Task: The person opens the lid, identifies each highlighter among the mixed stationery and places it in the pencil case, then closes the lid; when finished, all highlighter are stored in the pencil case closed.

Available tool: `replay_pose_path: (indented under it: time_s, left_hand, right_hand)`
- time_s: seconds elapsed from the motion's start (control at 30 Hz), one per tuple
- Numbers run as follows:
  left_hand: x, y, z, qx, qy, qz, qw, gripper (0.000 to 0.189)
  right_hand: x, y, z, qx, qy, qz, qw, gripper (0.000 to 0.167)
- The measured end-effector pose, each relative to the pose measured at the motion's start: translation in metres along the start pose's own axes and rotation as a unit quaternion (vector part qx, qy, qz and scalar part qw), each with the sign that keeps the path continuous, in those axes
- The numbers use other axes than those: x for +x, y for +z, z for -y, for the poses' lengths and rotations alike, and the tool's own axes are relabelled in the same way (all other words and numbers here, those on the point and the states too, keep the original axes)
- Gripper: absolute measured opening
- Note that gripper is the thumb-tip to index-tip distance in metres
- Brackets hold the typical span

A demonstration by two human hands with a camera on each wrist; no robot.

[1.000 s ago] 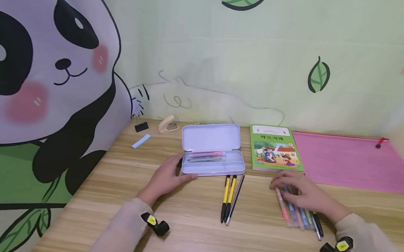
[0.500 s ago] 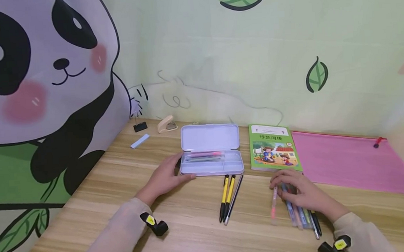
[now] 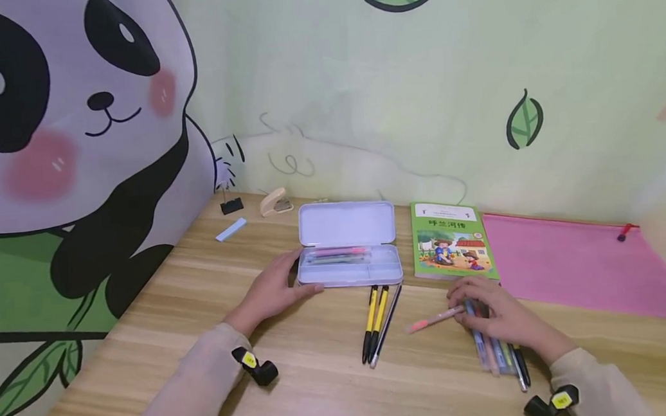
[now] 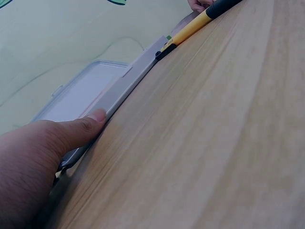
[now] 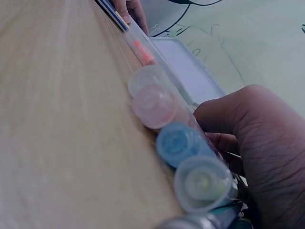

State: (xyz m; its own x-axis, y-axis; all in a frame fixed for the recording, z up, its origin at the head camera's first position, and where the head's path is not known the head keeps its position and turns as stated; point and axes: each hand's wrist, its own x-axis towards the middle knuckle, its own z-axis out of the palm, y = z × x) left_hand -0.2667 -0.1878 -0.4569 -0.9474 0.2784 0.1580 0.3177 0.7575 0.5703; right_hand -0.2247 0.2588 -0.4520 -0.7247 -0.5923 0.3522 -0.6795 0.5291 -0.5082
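Note:
My left hand [image 3: 270, 291] grips the left end of an open pale lilac pencil case [image 3: 347, 225]; in the left wrist view its thumb lies along the front edge. A few pens [image 3: 336, 257] lie in the back compartment. On the right, my right hand [image 3: 493, 309] pinches one end of a pink pen [image 3: 435, 319], whose other end points left toward the case. Several more pens [image 3: 499, 356] lie side by side under that hand, their round ends close up in the right wrist view. Two yellow-and-black pens [image 3: 377, 321] and a slim dark pen [image 3: 389, 323] lie before the case.
A green book [image 3: 451, 238] lies right of the case, beside a pink zip pouch [image 3: 575, 268]. A beige stapler [image 3: 276, 202], black binder clip [image 3: 231, 206] and small blue strip [image 3: 231, 229] sit at the back left. A patterned wall backs the wooden table [image 3: 322, 389].
The pink pen has left the row of pens and swung from pointing toward me to pointing left, in my right fingers. My left hand and the pencil case have stayed put.

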Motion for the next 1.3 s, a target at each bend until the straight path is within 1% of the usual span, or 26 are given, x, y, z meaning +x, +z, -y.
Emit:
replay_pose_path:
  time_s: [0.2, 0.6, 0.7, 0.8, 0.9, 1.03, 1.23, 1.3]
  left_hand:
    - [0.003, -0.002, -0.002, 0.000, -0.009, 0.003, 1.0000, 0.100]
    - [0.004, -0.005, 0.001, 0.005, -0.008, 0.002, 1.0000, 0.101]
    - [0.003, -0.005, 0.003, 0.007, -0.010, 0.002, 0.9999, 0.102]
    - [0.002, -0.004, 0.005, 0.007, -0.011, 0.002, 0.9999, 0.102]
    - [0.001, -0.003, 0.005, 0.007, -0.009, 0.000, 0.9999, 0.102]
    - [0.001, -0.002, 0.004, 0.006, -0.002, 0.000, 1.0000, 0.101]
    - [0.002, 0.000, 0.001, 0.003, -0.002, 0.004, 1.0000, 0.099]
    - [0.002, 0.001, 0.001, 0.003, -0.003, 0.003, 1.0000, 0.099]
  right_hand:
    - [0.003, -0.002, -0.002, -0.013, 0.013, 0.001, 0.9998, 0.019]
    - [0.005, 0.000, -0.002, -0.004, 0.038, -0.037, 0.9986, 0.016]
    - [0.005, 0.001, 0.000, 0.009, 0.058, -0.039, 0.9975, 0.014]
    - [0.005, 0.000, 0.001, 0.032, 0.092, -0.049, 0.9941, 0.013]
    - [0.004, -0.002, 0.003, 0.065, 0.123, -0.061, 0.9884, 0.013]
    - [0.002, -0.005, 0.005, 0.105, 0.147, -0.075, 0.9806, 0.014]
    - [0.000, -0.012, 0.009, 0.114, 0.168, -0.083, 0.9757, 0.015]
    - [-0.001, -0.014, 0.010, 0.126, 0.180, -0.083, 0.9721, 0.019]
